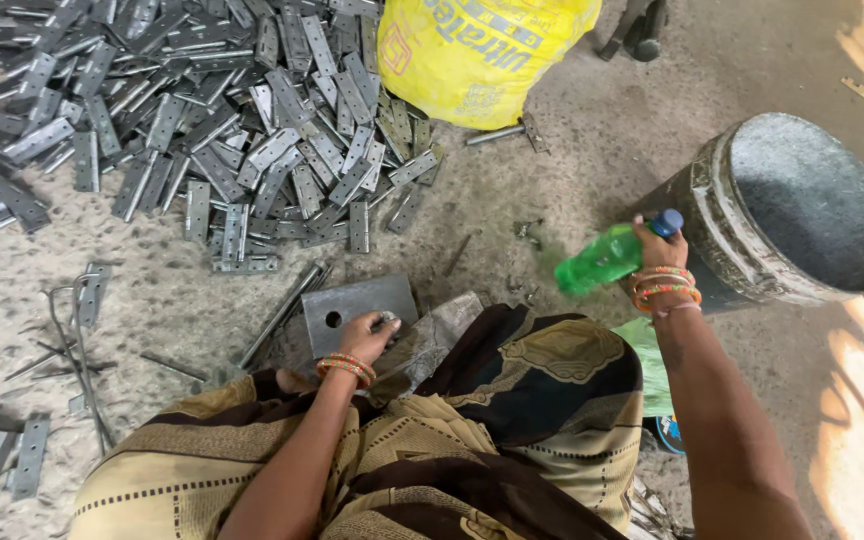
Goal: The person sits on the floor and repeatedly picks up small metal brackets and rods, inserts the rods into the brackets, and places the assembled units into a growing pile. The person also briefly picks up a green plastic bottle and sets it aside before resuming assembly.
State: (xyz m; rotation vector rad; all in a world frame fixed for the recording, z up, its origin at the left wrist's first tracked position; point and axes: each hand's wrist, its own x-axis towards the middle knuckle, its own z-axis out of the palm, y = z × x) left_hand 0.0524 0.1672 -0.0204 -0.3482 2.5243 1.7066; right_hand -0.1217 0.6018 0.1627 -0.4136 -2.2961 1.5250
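**Seated worker: green bottle in right hand, left hand on steel plate**

The person sits on the concrete floor (552,190). The right hand (658,252) has its grip closed around a green plastic bottle (600,258) with a blue cap, held tilted, cap end at the hand, just beside a dark round drum (802,205). How full the bottle is cannot be told. The drum's top is a flat grey surface; nothing stands on it.

The left hand (364,335) rests on a square steel plate (357,305) with one round hole, lying on the floor before the knees. Its fingers are curled about a small metal piece, too small to identify.

A large heap of grey metal hinges (212,110) spreads beyond the plate. A yellow sack (472,50) stands bulging at the heap's edge; its contents are hidden.
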